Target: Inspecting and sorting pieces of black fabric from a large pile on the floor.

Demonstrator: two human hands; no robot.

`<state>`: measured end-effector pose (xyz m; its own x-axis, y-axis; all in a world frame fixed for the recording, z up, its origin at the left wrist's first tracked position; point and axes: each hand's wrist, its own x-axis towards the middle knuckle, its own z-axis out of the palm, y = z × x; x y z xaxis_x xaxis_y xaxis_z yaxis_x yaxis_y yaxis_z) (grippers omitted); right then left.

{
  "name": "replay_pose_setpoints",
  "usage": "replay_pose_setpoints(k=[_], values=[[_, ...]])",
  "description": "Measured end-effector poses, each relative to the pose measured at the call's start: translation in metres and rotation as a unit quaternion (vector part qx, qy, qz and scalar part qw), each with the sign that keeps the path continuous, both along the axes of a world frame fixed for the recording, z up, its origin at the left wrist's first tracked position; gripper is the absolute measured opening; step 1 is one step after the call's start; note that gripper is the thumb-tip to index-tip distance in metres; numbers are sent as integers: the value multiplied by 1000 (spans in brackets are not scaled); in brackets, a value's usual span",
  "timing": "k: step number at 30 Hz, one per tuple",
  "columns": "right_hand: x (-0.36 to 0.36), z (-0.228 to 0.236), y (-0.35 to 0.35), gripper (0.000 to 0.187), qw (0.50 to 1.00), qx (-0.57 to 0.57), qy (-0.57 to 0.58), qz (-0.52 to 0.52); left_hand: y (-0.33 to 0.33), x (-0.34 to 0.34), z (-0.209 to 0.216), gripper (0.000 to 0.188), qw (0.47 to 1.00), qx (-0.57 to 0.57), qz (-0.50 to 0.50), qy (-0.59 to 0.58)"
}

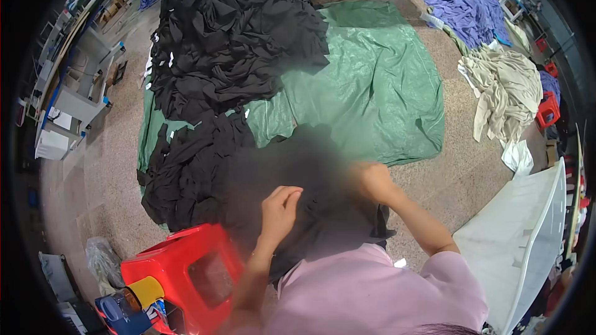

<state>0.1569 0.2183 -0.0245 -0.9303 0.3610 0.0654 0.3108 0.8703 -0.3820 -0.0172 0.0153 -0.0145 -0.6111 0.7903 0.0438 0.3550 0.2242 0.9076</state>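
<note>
Black cloth (323, 214) lies across my lap and runs forward onto the floor. Over it, my left hand (279, 214) is closed in a pinch, thumb and fingertips together; whatever they hold is too small to make out. To its right and a little farther off, my right hand (374, 182) is curled like a fist near the cloth's right edge. A hazy patch blurs its fingers and the cloth between both hands. Ahead on the left are a smaller heap of black garments (198, 170) and a large black heap (236, 31).
Under the heaps spreads a green tarp (391, 93). A red plastic stool (180, 242), bearing a cup with a yellow band (146, 291), stands at my left. A white bin (515, 242) is at right, with beige (503, 84) and purple cloth (469, 15) beyond. Worktables (77, 96) line the left.
</note>
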Motion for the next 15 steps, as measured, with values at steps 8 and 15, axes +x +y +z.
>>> replay_pose_setpoints(k=[8,15], values=[[-74,27,24,19,946,-19,316,-67,35,-17,0,16,988,-1,-70,-137],[-102,31,-50,15,927,-162,310,-135,23,-22,-7,26,992,-28,119,-26]])
